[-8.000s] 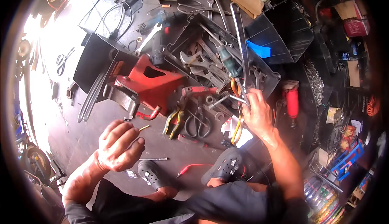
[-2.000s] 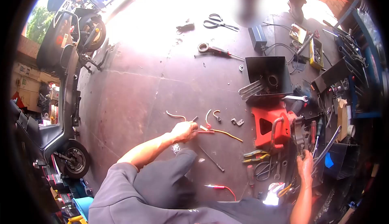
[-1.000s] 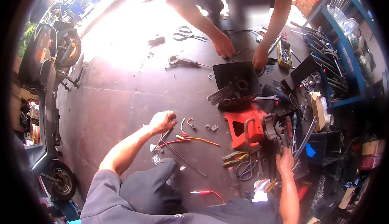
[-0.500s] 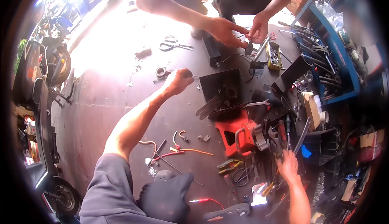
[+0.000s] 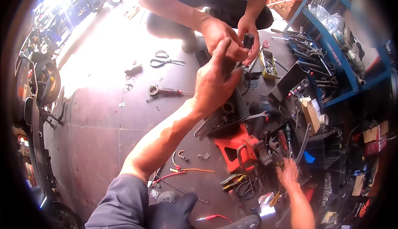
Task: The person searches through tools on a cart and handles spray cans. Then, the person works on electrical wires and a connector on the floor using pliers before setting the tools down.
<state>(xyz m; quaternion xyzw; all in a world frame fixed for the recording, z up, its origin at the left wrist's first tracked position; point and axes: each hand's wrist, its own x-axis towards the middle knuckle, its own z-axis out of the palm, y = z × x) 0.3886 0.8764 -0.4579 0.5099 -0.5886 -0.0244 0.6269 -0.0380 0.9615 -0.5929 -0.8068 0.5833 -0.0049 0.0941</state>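
Note:
My left hand point(image 5: 213, 79) is raised over the black metal box, thumb and fingers apart, close in front of a co-worker's hands. The co-worker's hands point(image 5: 228, 42) hold a small black part point(image 5: 248, 41) whose kind I cannot make out. A screwdriver point(image 5: 169, 91) with a red and black handle lies on the floor left of my forearm, beside a metal ring point(image 5: 153, 89) and a spring point(image 5: 155, 98). My right hand point(image 5: 288, 173) reaches down among the tools at right, fingers curled. What it grips is hidden. A screwdriver point(image 5: 288, 135) stands just beyond its fingertips.
A red metal piece point(image 5: 234, 150) sits between my arms. Near it lie an open-end wrench point(image 5: 258, 116) and yellow-handled pliers point(image 5: 232, 181). Scissors point(image 5: 166, 60) lie farther off. A yellow tin point(image 5: 269, 75) holds small parts, beside a blue tool rack point(image 5: 352, 79). A scooter point(image 5: 37, 104) stands at left.
My left hand has let go of the screwdriver on the floor and moved right and forward to the co-worker's hands. The co-worker's hands have shifted left. My right hand stays among the tools.

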